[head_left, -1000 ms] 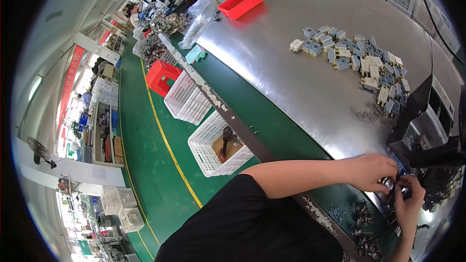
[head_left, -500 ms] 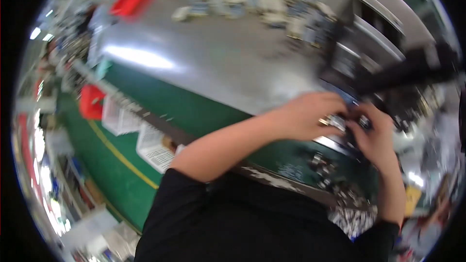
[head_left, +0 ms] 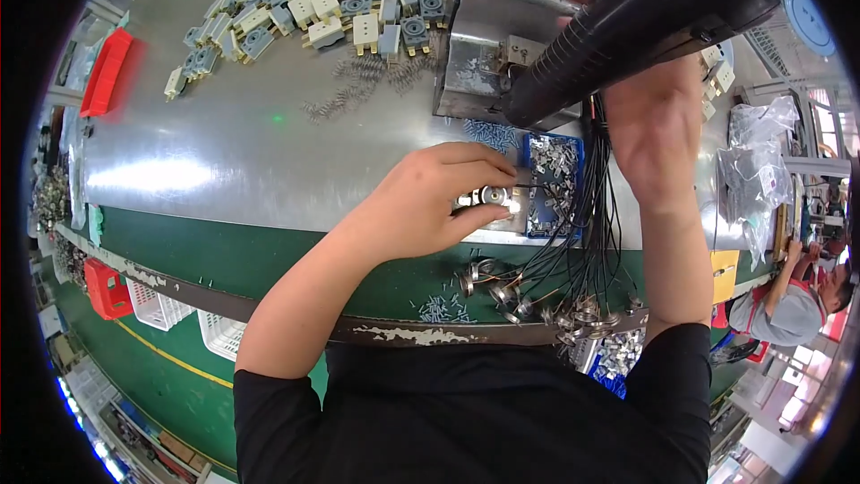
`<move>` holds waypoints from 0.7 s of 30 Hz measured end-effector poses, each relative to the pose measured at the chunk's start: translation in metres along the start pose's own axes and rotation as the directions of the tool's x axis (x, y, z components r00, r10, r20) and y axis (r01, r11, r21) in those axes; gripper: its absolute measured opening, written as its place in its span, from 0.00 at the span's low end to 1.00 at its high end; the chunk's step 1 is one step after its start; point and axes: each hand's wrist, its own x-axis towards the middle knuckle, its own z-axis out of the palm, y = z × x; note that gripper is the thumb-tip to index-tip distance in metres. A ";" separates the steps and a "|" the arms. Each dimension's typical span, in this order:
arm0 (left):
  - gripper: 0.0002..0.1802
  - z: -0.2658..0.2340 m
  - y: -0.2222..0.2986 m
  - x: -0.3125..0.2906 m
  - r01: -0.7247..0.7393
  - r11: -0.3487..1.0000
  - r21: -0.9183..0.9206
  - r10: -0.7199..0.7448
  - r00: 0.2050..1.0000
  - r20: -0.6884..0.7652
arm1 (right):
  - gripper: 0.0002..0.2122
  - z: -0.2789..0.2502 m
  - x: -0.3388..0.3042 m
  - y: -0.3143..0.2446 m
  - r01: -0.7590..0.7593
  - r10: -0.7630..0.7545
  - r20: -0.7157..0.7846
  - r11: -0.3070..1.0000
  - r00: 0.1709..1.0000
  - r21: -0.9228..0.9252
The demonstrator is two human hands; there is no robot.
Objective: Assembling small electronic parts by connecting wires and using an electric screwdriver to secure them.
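My left hand (head_left: 439, 202) is closed, thumb and fingers pinching a small round metal part (head_left: 494, 197) above the near edge of the steel bench. A black wire seems to lead from that part. My right hand (head_left: 658, 116) reaches up behind a black power screwdriver (head_left: 618, 31); the tool covers much of it. Its fingers show past the tool's far side, stretched out and blurred, and I see nothing in them. Close to my left fingertips stands a blue tray (head_left: 580, 161) of small metal pieces.
Grey and cream socket-like units (head_left: 327, 4) pile at the far left, with loose springs (head_left: 358, 81) and screws (head_left: 490, 133) nearer. The screwdriver leans over a metal box fixture (head_left: 484, 18). Black wires (head_left: 596, 188) with metal ends (head_left: 511, 296) hang over the front edge. A person (head_left: 788, 305) sits at right.
My hands were together over the small part. Now my right hand has moved up and away behind the screwdriver, while the left keeps the part. The view has turned and sharpened.
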 end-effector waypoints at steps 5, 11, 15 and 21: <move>0.16 -0.003 0.000 0.000 -0.018 0.999 0.041 0.018 1.000 -0.009 | 0.42 0.019 0.016 -0.031 -0.281 0.265 0.095 0.922 0.959 0.267; 0.17 -0.004 -0.002 -0.001 -0.032 0.997 0.075 0.032 0.999 0.005 | 0.48 0.007 0.026 0.001 0.012 0.000 -0.022 0.855 1.000 0.519; 0.17 -0.003 -0.003 -0.003 -0.029 0.997 0.065 0.029 1.000 -0.002 | 0.53 0.002 0.037 -0.005 0.101 -0.038 -0.146 0.885 0.988 0.454; 0.17 -0.002 -0.005 -0.003 -0.045 0.996 0.083 0.045 0.999 -0.005 | 0.55 -0.001 0.043 0.009 0.084 -0.003 -0.211 0.923 0.978 0.376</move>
